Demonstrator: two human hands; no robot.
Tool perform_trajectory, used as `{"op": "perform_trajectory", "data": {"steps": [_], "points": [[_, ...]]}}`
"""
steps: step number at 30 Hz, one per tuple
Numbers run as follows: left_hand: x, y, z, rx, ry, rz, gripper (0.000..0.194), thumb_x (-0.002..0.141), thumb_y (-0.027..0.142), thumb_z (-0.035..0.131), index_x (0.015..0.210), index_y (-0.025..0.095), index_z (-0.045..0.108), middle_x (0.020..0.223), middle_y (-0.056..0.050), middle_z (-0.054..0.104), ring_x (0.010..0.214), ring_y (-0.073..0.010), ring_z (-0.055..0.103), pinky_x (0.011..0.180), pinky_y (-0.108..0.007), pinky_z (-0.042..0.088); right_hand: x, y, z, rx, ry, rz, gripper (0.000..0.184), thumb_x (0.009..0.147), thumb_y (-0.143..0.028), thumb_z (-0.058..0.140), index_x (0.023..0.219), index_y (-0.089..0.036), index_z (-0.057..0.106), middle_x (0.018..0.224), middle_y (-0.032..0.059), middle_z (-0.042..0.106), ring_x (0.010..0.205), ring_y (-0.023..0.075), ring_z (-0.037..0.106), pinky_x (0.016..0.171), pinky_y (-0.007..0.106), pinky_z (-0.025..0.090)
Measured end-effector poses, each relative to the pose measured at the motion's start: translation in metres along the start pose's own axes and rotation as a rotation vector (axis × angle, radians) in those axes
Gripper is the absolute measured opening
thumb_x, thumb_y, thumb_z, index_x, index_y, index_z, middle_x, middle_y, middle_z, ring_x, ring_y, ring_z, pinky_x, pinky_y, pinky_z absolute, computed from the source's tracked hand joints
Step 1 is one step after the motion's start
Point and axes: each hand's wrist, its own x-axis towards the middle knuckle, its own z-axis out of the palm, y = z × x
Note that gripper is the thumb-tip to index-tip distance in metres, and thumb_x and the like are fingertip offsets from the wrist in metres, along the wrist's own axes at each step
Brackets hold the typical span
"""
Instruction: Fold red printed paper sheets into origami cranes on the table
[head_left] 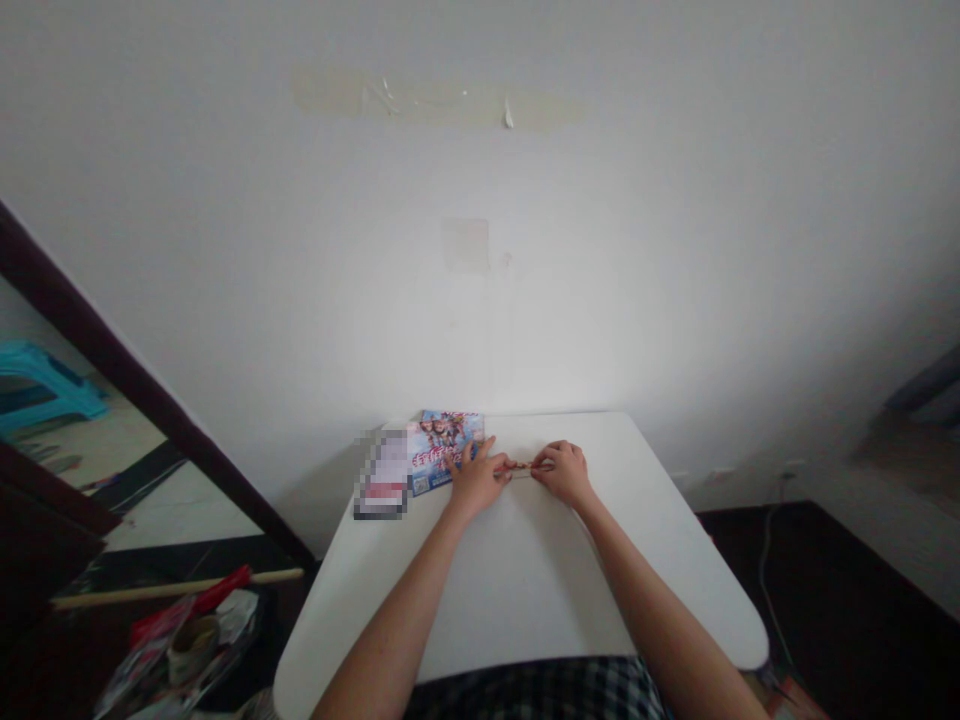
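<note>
I see white wall (675, 200), yellowed tape strip (435, 98) up high, white table (525, 570) below, slanting dark frame (90, 335) left, turquoise stool (67, 388) showing within, dark floor (825, 570), dim light.

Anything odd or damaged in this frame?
Yes: the yellowish strip high on the wall looks damaged, wrinkled, with a pale flap hanging right of its middle. Below, a discoloured square patch stands out.

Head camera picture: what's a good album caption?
Left hand and right hand pinch a small item at a white table.
</note>
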Motion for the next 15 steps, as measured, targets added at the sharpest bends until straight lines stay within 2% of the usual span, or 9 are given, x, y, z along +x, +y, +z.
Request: {"op": "perform_trajectory", "data": {"steps": [6, 11, 15], "points": [[-0.002, -0.004, 0.0, 0.033, -0.021, 0.006, 0.027, 0.09, 0.04, 0.061, 0.115, 0.045, 0.07, 0.163, 0.003, 0.034, 0.15, -0.0421, 0.022, 0.109, -0.083, 0.012, 0.003, 0.005, 0.002, -0.01, -0.015, -0.03, 0.014, 0.074, -0.022, 0.077, 0.086, -0.03, 0.078, 0.111, 0.0047, 0.064, 0.113, 0.0244, 0.052, 0.099, 0.037, 0.037], [-0.01, -0.005, 0.004, 0.065, 0.073, 0.082, 0.029, 0.092, 0.04, 0.057, 0.118, 0.048, 0.069, 0.162, 0.003, 0.036, 0.149, -0.0397, 0.024, 0.112, -0.08, 0.01, -0.001, 0.01, 0.004, 0.001, 0.029, -0.054, 0.019, 0.075, -0.017, 0.074, 0.09, -0.029, 0.077, 0.11, 0.0047, 0.065, 0.112, 0.0239, 0.053, 0.1, 0.037, 0.038], [-0.016, -0.004, 0.007, 0.062, 0.121, 0.105, 0.029, 0.09, 0.045, 0.061, 0.118, 0.049, 0.07, 0.158, 0.002, 0.043, 0.146, -0.0379, 0.029, 0.113, -0.079, 0.008, -0.008, 0.012, 0.004, 0.04, 0.077, -0.137, 0.029, 0.079, -0.018, 0.072, 0.104, -0.032, 0.076, 0.114, 0.0041, 0.065, 0.114, 0.0242, 0.052, 0.103, 0.039, 0.037]]}}
